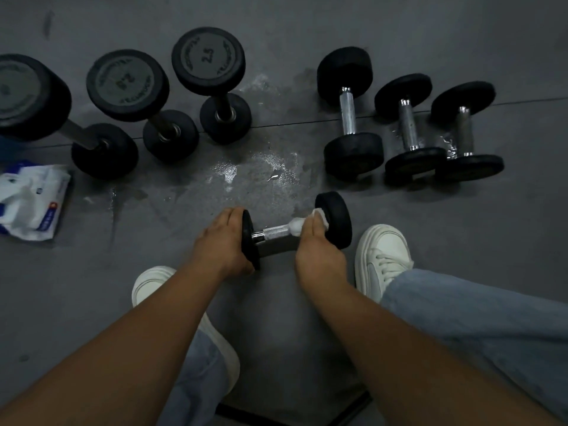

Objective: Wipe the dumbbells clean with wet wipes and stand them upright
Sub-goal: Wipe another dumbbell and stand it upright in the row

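Note:
A small black dumbbell [335,218] with a chrome handle lies sideways on the grey floor in front of me. My left hand [222,241] grips its left end plate. My right hand [316,250] holds a white wet wipe [296,226] wrapped around the right end of the handle, against the right plate. Three dumbbells stand upright at the back left, the nearest marked 2.5 [212,84]. Three more [350,112] lie on their sides at the back right.
A white and blue pack of wet wipes [30,201] lies on the floor at the left. Wet patches [246,170] shine on the floor between the dumbbell rows. My white shoes [381,256] and jeans flank the dumbbell.

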Motion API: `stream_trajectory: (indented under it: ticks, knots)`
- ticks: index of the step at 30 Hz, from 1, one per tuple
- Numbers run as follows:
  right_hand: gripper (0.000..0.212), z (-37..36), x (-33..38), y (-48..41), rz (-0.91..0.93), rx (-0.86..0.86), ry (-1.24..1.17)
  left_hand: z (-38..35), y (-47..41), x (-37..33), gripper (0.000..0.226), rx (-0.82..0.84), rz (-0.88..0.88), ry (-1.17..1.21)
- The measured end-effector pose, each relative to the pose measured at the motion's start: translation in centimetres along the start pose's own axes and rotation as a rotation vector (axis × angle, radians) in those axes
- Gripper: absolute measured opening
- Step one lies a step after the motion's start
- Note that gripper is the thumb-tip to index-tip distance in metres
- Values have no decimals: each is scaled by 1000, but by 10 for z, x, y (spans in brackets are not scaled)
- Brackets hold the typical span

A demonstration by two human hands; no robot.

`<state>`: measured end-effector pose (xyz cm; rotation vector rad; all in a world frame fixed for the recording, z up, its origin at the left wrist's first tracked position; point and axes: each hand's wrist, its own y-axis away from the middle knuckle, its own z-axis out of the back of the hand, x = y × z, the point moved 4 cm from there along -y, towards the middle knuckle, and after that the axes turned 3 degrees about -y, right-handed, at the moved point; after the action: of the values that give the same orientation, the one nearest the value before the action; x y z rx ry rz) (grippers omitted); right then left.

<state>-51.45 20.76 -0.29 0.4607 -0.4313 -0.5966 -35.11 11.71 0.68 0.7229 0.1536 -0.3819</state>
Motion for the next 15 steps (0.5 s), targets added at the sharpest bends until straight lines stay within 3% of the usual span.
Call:
stream_trajectory:
  ticks: [3, 7, 10, 12, 13, 15]
  knots:
    - [54, 8, -3, -5, -15, 4, -157, -1, -1, 0, 127, 5, 4, -16]
    - [70, -4, -9, 20, 25, 54, -169, 2, -2, 0, 125, 18, 5, -26]
    - [60, -5, -9, 6, 28, -71, -228, 0, -5, 1, 123, 31, 18, -8]
    - [47, -9, 7, 10, 133, -123, -167, 0, -5, 1, 124, 38, 16, 12]
    - [49, -13, 13, 15, 205, -102, -137, 1, -5, 1, 124, 32, 13, 19]
    - [55, -17, 8, 17, 170, -69, -212, 0, -5, 2, 124, 29, 10, 20]
